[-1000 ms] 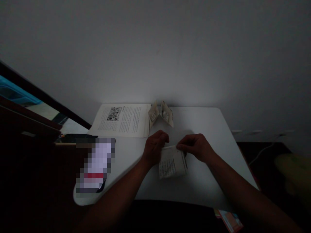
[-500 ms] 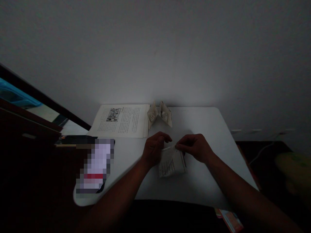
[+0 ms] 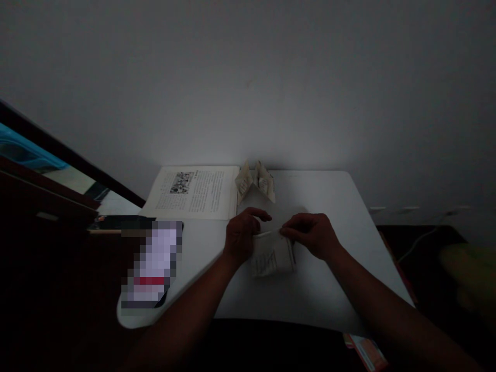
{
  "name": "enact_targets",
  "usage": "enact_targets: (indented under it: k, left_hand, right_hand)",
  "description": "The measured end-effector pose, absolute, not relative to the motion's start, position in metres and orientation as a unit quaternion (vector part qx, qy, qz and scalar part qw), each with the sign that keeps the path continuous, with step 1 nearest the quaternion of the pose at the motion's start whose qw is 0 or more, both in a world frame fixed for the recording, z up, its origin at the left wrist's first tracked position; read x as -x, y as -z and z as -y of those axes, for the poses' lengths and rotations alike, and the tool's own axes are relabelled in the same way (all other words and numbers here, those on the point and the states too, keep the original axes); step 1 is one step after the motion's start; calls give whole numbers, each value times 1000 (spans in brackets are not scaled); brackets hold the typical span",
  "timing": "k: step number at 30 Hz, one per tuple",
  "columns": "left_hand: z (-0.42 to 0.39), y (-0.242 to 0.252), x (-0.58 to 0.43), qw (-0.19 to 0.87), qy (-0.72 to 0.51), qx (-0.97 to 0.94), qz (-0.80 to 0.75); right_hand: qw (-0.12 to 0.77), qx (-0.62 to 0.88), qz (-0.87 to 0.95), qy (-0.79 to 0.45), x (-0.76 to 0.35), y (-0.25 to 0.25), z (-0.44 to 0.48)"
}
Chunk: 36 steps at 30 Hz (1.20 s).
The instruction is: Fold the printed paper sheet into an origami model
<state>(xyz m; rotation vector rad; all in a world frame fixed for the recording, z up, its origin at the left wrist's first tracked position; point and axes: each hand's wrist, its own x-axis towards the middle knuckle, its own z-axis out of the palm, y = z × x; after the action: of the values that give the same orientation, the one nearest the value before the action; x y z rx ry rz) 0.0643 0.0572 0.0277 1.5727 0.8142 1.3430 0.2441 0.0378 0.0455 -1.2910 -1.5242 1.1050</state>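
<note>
A folded piece of printed paper (image 3: 271, 256) is held between my hands, just above the white table. My right hand (image 3: 312, 235) pinches its upper right corner between thumb and fingers. My left hand (image 3: 242, 235) grips the upper left corner, with the index finger stretched out over the top edge. Just beyond my hands, a folded paper shape (image 3: 256, 183) with pointed, upright flaps stands on the table. To its left lies a stack of printed pages (image 3: 194, 191) with a black-and-white picture on the top sheet.
A phone (image 3: 151, 263), blurred out, lies at the left side of the white table (image 3: 318, 191). Behind the table rises a pale wall (image 3: 248, 93). A colourful packet or leaflet (image 3: 366, 351) shows below the front edge at the right. Dark furniture (image 3: 42, 248) stands at the left.
The held paper has tilted slightly and shifted a little left. My left hand has moved slightly left and up; my right hand stays nearly in place.
</note>
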Motion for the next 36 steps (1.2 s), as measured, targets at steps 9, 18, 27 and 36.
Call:
enact_targets:
  k: [9, 18, 27, 36]
  left_hand:
    - [-62, -30, -57, 415, -601, -612, -302]
    - [-60, -27, -56, 430, -521, -636, -373]
    - [-58, -33, -61, 489, -393, -637, -448]
    - [-60, -36, -60, 548, -372, -591, -460]
  right_hand:
    - [479, 518, 650, -283, -256, -46, -36]
    - [527, 488, 688, -103, -259, -56, -29]
    - [477, 499, 701, -181, -253, -49, -28]
    - [464, 535, 651, -271, -253, -47, -33]
